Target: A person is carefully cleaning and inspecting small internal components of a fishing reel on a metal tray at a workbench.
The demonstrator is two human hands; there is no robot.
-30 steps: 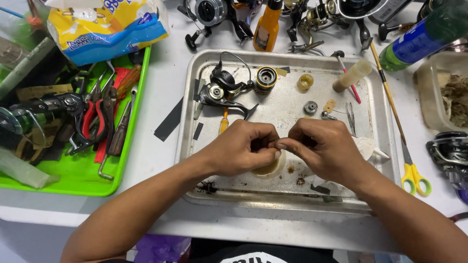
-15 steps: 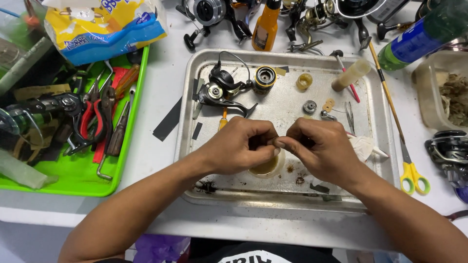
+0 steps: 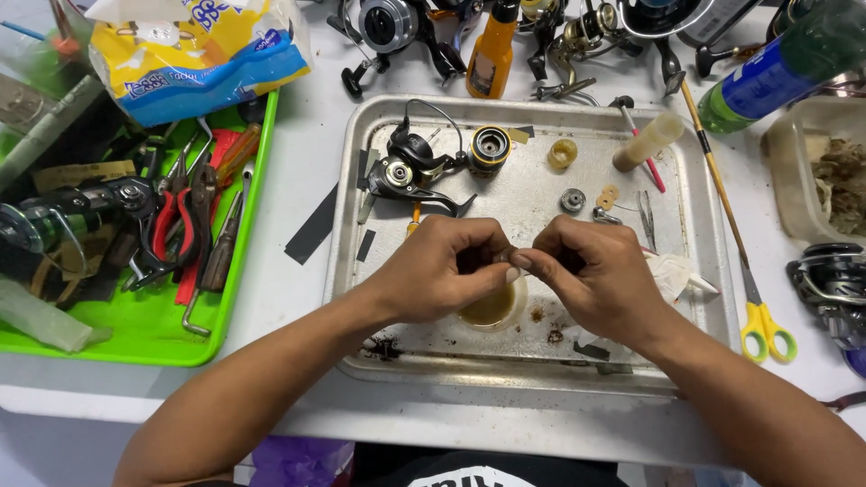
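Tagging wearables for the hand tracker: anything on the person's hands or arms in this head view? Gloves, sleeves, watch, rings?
Nothing worn that shows. The left hand and the right hand are bare: no gloves, no visible rings. Both forearms are uncovered from wrist to the frame's lower edge, with no sleeves, watch or bands in view. The only clothing seen is a dark shirt with white print at the bottom centre.

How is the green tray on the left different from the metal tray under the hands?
The green tray is bright plastic, crowded with pliers and other tools. The metal tray is dull silver and stained, holding a fishing reel body and small loose parts. Both are shallow, rimmed rectangles on the white table.
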